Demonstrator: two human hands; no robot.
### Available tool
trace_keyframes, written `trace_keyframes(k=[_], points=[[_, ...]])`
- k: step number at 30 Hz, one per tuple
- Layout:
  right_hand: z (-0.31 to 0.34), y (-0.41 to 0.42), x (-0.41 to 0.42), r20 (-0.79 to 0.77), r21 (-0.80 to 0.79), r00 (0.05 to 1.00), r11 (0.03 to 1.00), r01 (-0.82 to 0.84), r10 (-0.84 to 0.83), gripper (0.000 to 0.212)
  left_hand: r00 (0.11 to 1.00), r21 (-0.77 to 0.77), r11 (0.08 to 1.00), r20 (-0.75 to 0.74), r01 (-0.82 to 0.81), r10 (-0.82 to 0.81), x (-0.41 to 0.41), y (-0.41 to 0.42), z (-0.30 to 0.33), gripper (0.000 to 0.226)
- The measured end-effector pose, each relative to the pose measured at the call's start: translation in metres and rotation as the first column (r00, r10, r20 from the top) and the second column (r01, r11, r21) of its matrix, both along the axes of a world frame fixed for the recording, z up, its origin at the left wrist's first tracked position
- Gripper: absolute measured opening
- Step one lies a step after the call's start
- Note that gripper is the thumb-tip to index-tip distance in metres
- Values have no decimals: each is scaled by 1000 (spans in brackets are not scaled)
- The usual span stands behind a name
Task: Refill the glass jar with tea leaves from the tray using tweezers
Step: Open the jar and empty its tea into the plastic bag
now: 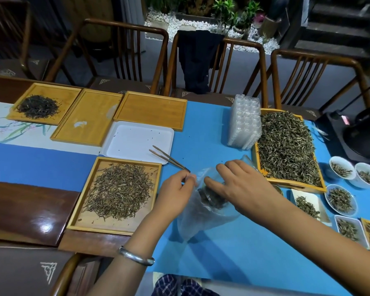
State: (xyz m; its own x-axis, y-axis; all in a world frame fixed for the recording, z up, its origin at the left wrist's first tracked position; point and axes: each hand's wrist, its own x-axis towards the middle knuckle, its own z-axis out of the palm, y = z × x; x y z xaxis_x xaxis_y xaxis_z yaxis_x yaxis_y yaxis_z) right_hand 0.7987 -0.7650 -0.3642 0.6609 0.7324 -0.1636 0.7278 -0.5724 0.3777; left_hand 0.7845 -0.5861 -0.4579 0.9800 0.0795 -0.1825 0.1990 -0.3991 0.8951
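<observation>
A glass jar (212,198) with dark tea leaves in it lies tilted inside a clear plastic bag (198,218) on the blue mat. My right hand (241,184) is over the jar's top and grips it, thumb at its left side. My left hand (175,190) pinches the bag's edge just left of the jar. The brown tweezers (169,159) lie from the white tray's corner toward my left fingertips, joined end nearest the hand; whether the fingers touch them is unclear. A wooden tray of light tea leaves (115,189) sits to the left of my left hand.
A larger tray heaped with tea leaves (286,146) stands right of the jar, stacked clear plastic boxes (245,122) behind it. A white tray (137,139) and bare wooden trays (152,108) lie beyond. Small dishes of leaves (341,200) crowd the right edge, near a black kettle (365,133).
</observation>
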Motion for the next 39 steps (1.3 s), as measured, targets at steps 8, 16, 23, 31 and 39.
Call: trace_keyframes(k=[8,16,23,31,39], points=[[2,13,-1,-61,-74,998,997,-29,24,64,999,-21,999,-13,-43,43,-4,0,-6,32],[-8,26,-2,-40,-98,998,994,-45,42,56,999,-5,999,-15,-47,47,-1,5,-8,31],[-24,34,-4,-32,-153,999,988,-8,3,37,999,13,999,-16,-41,41,0,5,-10,35],[-29,27,2,-166,-40,977,990,132,-137,69,998,-31,998,-20,-59,58,2,13,-8,29],[-34,-10,-6,-628,558,768,613,558,-128,79,997,-50,996,-28,-76,75,0,30,-6,32]])
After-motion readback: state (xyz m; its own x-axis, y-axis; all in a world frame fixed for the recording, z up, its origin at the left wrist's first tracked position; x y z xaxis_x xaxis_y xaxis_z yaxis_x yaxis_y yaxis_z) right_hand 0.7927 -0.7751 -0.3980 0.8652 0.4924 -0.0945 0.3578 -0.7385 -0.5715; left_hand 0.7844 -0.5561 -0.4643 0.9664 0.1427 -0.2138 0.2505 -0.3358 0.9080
